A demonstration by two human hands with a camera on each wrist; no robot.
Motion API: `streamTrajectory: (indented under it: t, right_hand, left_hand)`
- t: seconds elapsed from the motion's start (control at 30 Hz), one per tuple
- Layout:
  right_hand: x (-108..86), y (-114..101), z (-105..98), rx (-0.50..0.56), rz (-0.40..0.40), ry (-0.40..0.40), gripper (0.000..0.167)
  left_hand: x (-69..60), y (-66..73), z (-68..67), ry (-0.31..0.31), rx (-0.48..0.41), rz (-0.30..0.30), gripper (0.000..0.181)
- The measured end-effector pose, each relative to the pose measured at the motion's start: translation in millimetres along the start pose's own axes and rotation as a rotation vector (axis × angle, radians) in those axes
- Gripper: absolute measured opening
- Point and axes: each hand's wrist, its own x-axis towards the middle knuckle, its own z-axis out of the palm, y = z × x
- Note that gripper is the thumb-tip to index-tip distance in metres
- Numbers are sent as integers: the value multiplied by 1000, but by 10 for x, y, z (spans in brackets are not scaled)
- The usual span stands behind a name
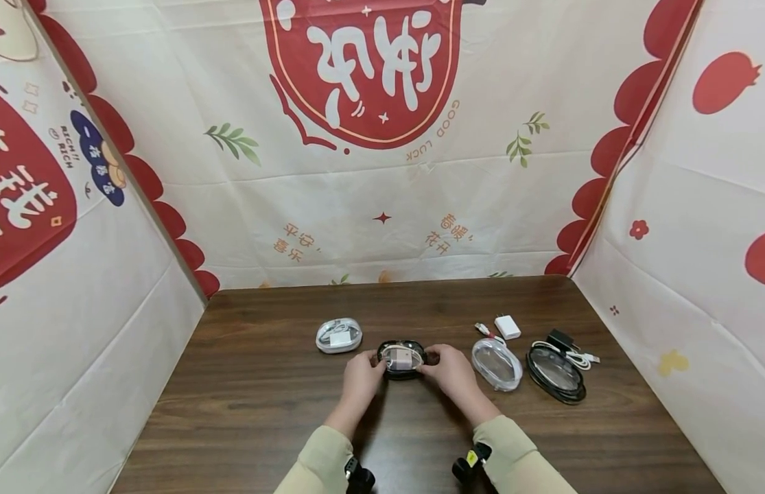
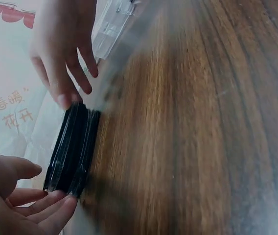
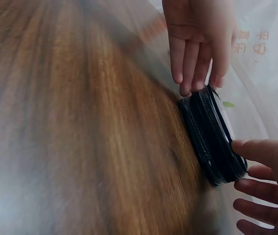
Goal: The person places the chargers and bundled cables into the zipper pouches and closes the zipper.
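Note:
A small black oval case with a see-through top lies on the wooden table in the head view, a pale charger block and light cable visible inside. My left hand holds its left end between thumb and fingers. At the opposite end, my right hand grips it the same way. The left wrist view shows the dark side of the case between both hands. In the right wrist view, ridged lines run along the case's side, with the right thumb at its upper edge.
Behind and left lies a clear oval case holding a white charger and cable. To the right are another clear case, a white charger, a short cable, a black case, a black charger and a white cable. Printed cloth walls surround the table.

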Motion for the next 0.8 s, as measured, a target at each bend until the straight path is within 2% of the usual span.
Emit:
streamTrajectory:
  t: [0.17,0.3,0.43,0.6,0.8]
  right_hand:
    - [93,-33,53,54,35,34,37]
    - [170,-74,94,83,30,45,37]
    - [238,-122,142,113,41,58,36]
    - [303,-163,207,114,55,84,36]
    - [370,-197,258,105,63,99,38]
  left_hand:
    - [64,-1,29,-50,-95,-62,33]
    - [114,5,19,-35,-160,-80,38]
    - [159,-11,11,8,-161,-47,41]
    - [243,-52,57,6,-211,-87,44]
    - [314,-70,80,-1,-210,-116,46]
